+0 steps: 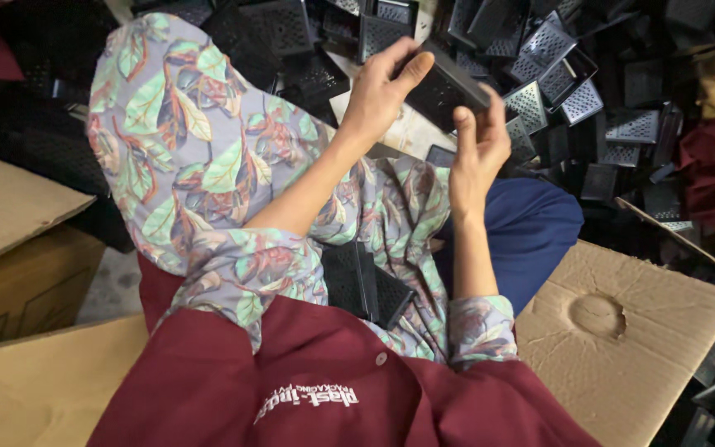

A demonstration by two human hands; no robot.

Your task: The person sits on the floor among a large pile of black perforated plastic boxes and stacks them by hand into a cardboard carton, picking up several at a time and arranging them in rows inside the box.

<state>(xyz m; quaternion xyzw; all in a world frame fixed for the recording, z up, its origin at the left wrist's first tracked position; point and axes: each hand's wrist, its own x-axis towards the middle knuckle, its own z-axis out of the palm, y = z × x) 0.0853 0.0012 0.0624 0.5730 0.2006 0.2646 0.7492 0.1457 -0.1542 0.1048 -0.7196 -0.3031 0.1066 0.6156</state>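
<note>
Fingers (411,70) of left hand (378,95) and right hand (477,149) grasp one black perforated plastic tray (448,83), raised over the knees. Floor beyond: heap of matching trays (556,58); cardboard boxes (622,331) either side.

Concrete floor (113,285), heap of black perforated plastic trays (556,74) spread across its far side, brown cardboard boxes (18,248) at left, flattened cardboard sheet (622,339) at right
</note>
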